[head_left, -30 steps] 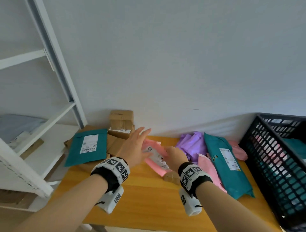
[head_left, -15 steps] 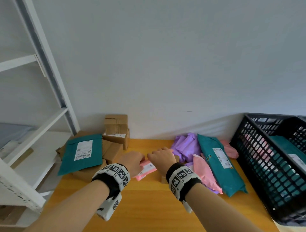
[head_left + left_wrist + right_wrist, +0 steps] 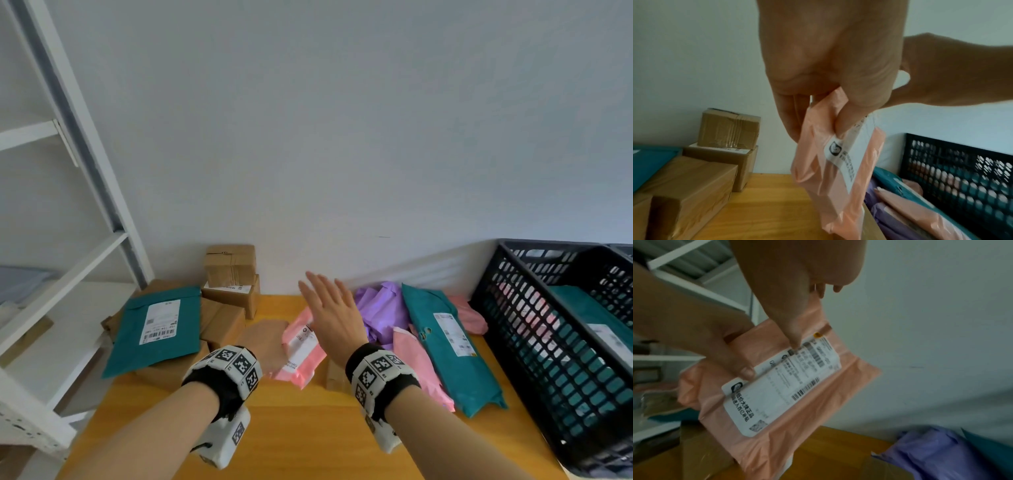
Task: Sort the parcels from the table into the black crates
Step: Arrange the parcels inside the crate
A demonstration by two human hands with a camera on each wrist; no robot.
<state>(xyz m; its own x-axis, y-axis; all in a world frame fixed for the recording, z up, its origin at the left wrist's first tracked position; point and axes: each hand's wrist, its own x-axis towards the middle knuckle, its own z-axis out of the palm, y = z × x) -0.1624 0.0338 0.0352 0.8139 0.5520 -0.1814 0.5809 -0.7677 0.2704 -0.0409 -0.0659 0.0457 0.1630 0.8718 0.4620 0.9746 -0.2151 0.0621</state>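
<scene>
left hand (image 3: 265, 346): pinches pink parcel (image 3: 301, 349) at its near-left edge, lifted above table (image 3: 308, 431) | right hand (image 3: 330, 310): flat, fingers straight, holds nothing | black crate (image 3: 561, 346): far right of parcel, right hand nearer

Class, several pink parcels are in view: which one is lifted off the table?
The pink parcel pinched by the left hand, white label facing up; the other pink parcels lie among the purple and teal bags.
</scene>
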